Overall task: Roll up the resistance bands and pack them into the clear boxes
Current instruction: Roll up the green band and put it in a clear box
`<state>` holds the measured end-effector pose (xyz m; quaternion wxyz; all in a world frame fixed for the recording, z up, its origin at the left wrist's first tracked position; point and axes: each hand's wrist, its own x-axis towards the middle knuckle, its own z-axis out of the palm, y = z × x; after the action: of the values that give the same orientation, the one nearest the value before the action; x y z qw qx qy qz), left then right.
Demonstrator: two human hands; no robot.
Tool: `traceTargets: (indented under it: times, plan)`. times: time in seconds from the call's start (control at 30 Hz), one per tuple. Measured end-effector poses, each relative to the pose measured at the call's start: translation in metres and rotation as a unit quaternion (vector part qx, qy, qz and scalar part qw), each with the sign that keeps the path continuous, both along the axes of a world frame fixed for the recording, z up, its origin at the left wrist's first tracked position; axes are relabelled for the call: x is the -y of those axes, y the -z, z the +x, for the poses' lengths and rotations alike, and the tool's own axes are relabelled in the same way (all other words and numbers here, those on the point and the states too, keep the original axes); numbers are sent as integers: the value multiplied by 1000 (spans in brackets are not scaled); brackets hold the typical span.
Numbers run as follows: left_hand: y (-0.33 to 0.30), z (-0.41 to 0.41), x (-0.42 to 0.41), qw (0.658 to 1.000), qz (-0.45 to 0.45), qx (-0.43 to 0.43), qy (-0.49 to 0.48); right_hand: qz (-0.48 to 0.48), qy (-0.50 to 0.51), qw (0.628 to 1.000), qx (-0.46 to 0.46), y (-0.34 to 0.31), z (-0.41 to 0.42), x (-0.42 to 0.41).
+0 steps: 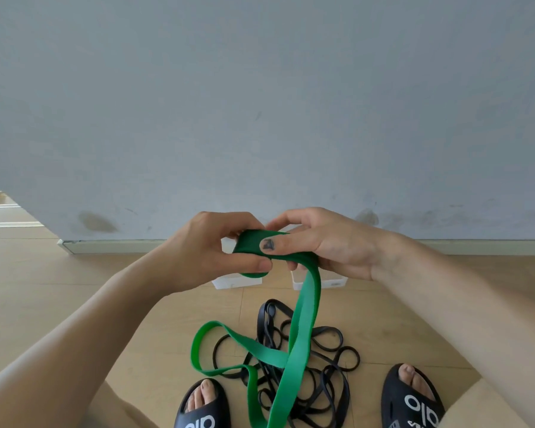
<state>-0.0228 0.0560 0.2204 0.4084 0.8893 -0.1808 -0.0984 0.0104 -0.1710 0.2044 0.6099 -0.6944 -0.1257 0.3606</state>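
Green band (pixel 303 332): one, wide and flat, its near end wound into a small coil held up in front of you at the level of the wall's foot; the free length drops from the coil and loops over the black bands (pixel 294 359) on the floor between your sandals (pixel 413 400)

Left hand (pixel 210 251): fingers curled round the coil's left side, thumb pinching beneath it. Right hand (pixel 325 242): thumb pressed flat on top of the coil, fingers wrapped behind, gripping the same green band where the tail leaves it

Step in hand, as you'd judge it: early rolling, only a few turns made, most of the band not yet wound. To do it well:
- keep the right thumb down on the outer wrap so the coil cannot spring open
- turn the coil with the left hand and feed the tail in flat, edges lined up, no twist
- draw the tail up with light tension; it crosses itself below the coil and lies over the black bands, so lift it free before it drags them along
- keep the roll tight, likely small enough for a box

Count:
- green band, one
- black bands, a tangled heap below the coil, thin loops; number cannot be told
- clear boxes (pixel 237 281), two showing, on the floor just behind the coil, mostly hidden by your hands; contents cannot be told
- sandals, two, black
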Motion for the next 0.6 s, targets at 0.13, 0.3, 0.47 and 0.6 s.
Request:
traceTargets:
  times: [0.13,0.3,0.47,0.6]
  plan:
    - [0,-2,2,999,-32,-21,8,10,-58,996,-65,3,-2,0]
    - [4,-3,3,996,-90,-8,21,114,-104,979,-134,5,-7,-6]
    - [3,-7,6,998,26,53,38,-5,-8,1000,-15,15,-7,-14]
    - [3,-9,11,993,40,95,53,-56,-24,997,43,19,-7,-16]
